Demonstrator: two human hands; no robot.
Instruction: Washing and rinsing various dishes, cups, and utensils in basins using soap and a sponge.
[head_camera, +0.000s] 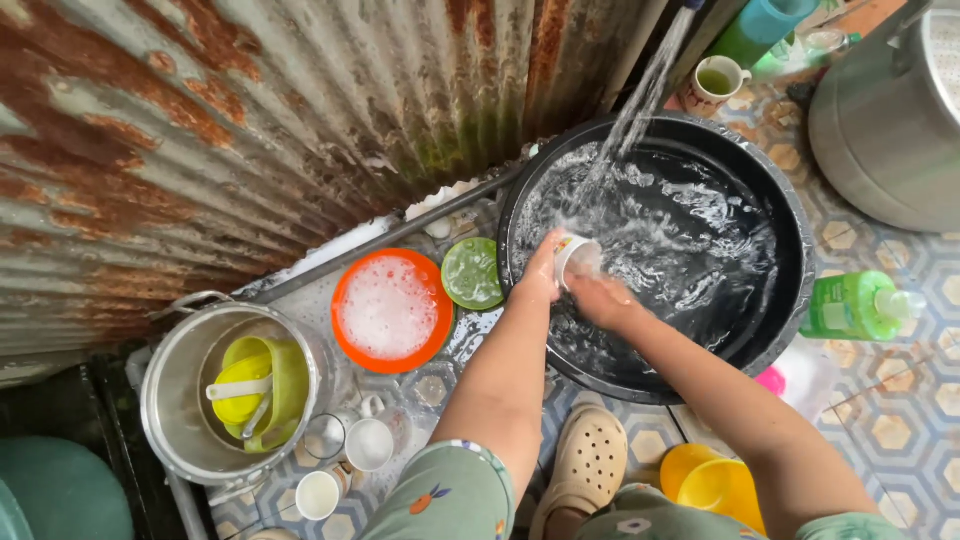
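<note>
Your two hands meet over the near-left rim of the black basin (800, 300), and the cup (578, 258) sits right between them. Your left hand (541, 272) is wrapped around the cup's left side, fingers curled on its wall, holding it just above the churned water. Your right hand (603, 297) lies just right of and nearer than the cup, touching its lower edge; how far those fingers are spread you cannot tell, since foam and glare hide them.

The cup is tilted, its long axis running from your hands up and away toward the far right, mouth turned to the falling stream (640, 100). The stream lands in the basin just beyond the cup, so the water lies far and a little right of it.

Both forearms reach in from the near edge, the left one steeper, the right one slanting in from the near right, elbows well apart.

To the left on the tiled floor lie an orange bowl (392, 310) full of suds and a green lid (472, 273); a green soap bottle (855, 305) lies right of the basin.
</note>
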